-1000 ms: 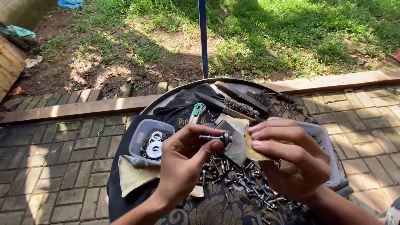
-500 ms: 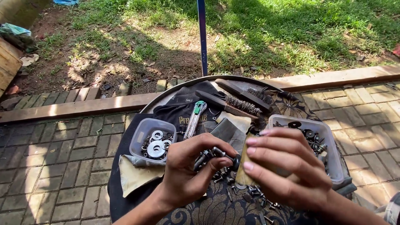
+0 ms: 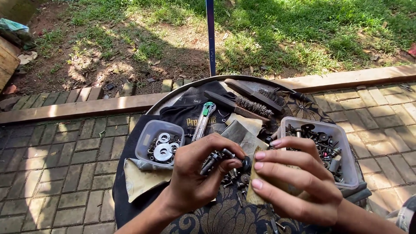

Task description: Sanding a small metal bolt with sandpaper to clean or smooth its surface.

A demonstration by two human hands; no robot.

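Here, the left hand (image 3: 197, 173) is curled tight around a dark bolt (image 3: 225, 157), thumb and forefinger pinching the shank so that the round head points toward the other hand. The bolt sits low and central in the view, just above a loose pile of screws and bolts (image 3: 236, 177) on the patterned cloth (image 3: 216, 216).

The right hand (image 3: 299, 182) holds a folded piece of tan sandpaper (image 3: 255, 197); 3 fingertips press flat against its outer face, fingers close together and nearly straight. The sandpaper edge stands just beside the bolt head; whether they touch cannot be told.

The cloth covers a round metal tray (image 3: 190, 89) set on brick paving.

On the tray:
- Left: 1 clear plastic tub (image 3: 147, 136) holding washers (image 3: 164, 147), near the left hand.
- Right: 1 larger clear tub (image 3: 349, 169) of mixed small metal parts, just behind the right hand.
- Back: 2 wire brushes (image 3: 253, 104) lying side by side, bristles dark.
- Centre back: 1 utility knife with green slider (image 3: 203, 119) lying on dark fabric (image 3: 182, 110).
- Front left: another tan sheet (image 3: 141, 180) under the washer tub.

A blue pole (image 3: 211, 37) stands upright in the grass beyond the tray.
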